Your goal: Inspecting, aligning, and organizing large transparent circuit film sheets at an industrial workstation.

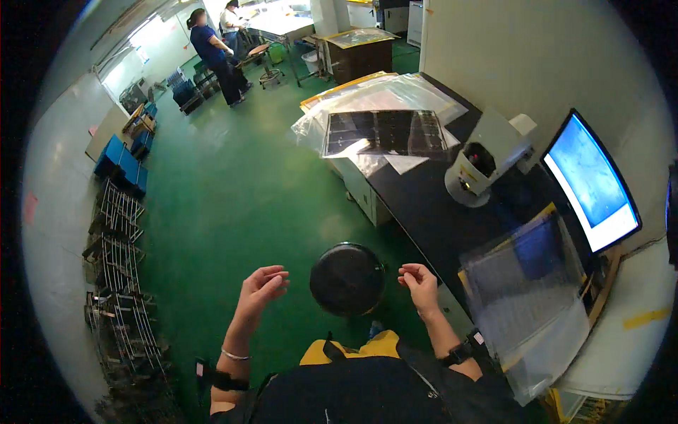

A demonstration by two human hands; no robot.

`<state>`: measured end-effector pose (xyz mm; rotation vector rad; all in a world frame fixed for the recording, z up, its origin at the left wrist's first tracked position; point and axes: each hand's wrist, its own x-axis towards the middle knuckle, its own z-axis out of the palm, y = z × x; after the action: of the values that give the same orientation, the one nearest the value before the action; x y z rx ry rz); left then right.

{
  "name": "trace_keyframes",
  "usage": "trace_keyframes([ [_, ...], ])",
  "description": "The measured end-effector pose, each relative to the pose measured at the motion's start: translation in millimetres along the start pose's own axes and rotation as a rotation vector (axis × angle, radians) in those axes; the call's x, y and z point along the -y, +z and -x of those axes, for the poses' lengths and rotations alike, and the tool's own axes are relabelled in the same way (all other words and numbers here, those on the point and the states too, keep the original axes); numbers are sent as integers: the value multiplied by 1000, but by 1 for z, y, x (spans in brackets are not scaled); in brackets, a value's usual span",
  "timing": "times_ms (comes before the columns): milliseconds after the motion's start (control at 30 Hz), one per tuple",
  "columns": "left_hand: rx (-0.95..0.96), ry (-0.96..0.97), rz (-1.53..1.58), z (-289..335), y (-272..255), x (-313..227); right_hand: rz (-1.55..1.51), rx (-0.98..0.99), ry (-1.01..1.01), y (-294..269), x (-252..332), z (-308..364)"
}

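Note:
Both of my hands hang in mid-air over the green floor, one on each side of a round black stool seat. My left hand is open and holds nothing, its fingers stretched toward the stool with the thumb slightly apart. Nothing is in my right hand either; its fingers are loosely bent and open, near the front edge of the black-topped desk. Neither hand touches the stool or the desk. Closest to my right forearm lies a stack of clear plastic sheets on the desk.
On the desk stand a white round device and a lit monitor. Dark film and plastic sheets lie at its far end. Metal racks and blue bins line the left wall. Two people stand far back.

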<state>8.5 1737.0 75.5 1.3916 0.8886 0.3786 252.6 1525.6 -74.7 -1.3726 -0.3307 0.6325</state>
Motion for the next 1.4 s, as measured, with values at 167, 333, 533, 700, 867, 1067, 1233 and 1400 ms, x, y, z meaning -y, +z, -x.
trace_keyframes([
  [167, 197, -114, 3, -148, -26, 27, 40, -161, 0, 15, -15, -36],
  [333, 202, -25, -79, -348, -26, 52, 37, -606, 71, 17, -31, -25],
  [533, 56, 66, -100, -535, 19, 59, -13, -867, 73, 89, -71, 6],
  [700, 205, -77, 154, -572, 38, 65, 61, -968, 170, 126, -68, 11],
  [867, 231, -36, 206, -581, 43, 38, 7, -1014, 131, 86, -62, 0],
  [1067, 203, 175, 122, -562, 50, 13, 96, -902, -36, 10, -40, -31],
  [1233, 202, 223, 146, -559, 29, -3, 208, -702, -213, -37, 13, -121],
  [1400, 284, 269, 308, -557, -4, -6, 241, -557, -329, -20, 20, -219],
])
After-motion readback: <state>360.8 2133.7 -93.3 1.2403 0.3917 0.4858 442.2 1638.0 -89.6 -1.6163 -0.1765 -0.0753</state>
